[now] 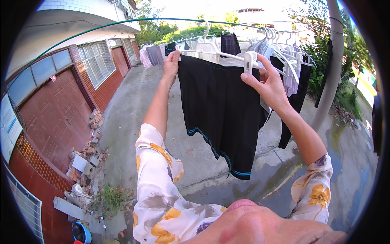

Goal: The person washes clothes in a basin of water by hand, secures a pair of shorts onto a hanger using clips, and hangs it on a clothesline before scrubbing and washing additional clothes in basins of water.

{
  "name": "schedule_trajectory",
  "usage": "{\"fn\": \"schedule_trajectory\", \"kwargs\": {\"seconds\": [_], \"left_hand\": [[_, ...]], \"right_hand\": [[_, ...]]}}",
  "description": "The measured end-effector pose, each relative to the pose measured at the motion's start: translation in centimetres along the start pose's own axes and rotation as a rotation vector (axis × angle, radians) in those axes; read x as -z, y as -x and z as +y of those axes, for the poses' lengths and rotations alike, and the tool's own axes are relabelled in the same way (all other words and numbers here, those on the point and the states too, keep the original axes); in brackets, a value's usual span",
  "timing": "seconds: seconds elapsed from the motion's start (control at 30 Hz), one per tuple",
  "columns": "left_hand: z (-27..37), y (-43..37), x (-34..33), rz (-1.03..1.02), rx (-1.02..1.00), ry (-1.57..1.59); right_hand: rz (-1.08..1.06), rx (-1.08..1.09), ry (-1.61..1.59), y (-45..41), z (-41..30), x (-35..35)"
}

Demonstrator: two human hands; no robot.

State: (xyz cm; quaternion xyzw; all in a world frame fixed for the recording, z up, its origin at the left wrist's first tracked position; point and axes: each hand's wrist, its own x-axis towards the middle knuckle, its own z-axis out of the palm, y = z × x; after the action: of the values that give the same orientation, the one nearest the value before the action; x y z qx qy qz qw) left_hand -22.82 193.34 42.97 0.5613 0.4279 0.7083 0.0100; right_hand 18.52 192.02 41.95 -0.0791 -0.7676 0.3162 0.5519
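Note:
A black pleated skirt with blue stripes along its hem [219, 116] hangs from a white plastic clip hanger [207, 48], whose hook is over a green clothesline [158, 19]. My left hand [172, 65] pinches the skirt's upper left corner at the hanger's left end. My right hand [265, 80] has its thumb and fingers around the white clip [250, 61] at the right end, by the skirt's waistband. The left clip is mostly hidden behind my left fingers.
White hangers with clothes [274, 45] crowd the line on the right, near a grey pole [330, 61]. A plaid skirt [229, 44] and other laundry hang farther back. Bricks and rubble [86, 161] lie along the building at left. Puddled water [243, 189] covers part of the concrete.

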Motion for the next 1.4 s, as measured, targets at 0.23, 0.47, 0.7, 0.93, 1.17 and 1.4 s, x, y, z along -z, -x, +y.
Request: {"fn": "schedule_trajectory", "kwargs": {"seconds": [0.23, 0.47, 0.7, 0.93, 1.17, 1.4], "left_hand": [[-1.2, 0.4, 1.2, 0.030, 0.081, 0.030], [-1.8, 0.6, 2.3, 0.100, 0.081, -0.184], [3.3, 2.3, 1.0, 0.185, 0.169, -0.461], [12.9, 3.6, -6.0, 0.381, -0.422, -0.665], [16.3, 5.3, -10.4, 0.124, -0.283, -0.436], [17.1, 7.4, -8.1, 0.155, -0.366, -0.524]], "right_hand": [[-0.007, 0.052, 0.108, 3.1, 1.0, -0.7], [-0.006, 0.012, 0.079, 6.2, 1.3, -0.7], [-0.122, -0.029, -0.037, 6.2, 1.8, 2.2], [0.201, 0.417, 0.732, -2.8, 4.4, 9.2], [0.003, -0.064, 1.010, -10.2, 7.8, 12.2], [0.048, 0.060, 0.743, -10.1, 9.6, 9.3]]}}
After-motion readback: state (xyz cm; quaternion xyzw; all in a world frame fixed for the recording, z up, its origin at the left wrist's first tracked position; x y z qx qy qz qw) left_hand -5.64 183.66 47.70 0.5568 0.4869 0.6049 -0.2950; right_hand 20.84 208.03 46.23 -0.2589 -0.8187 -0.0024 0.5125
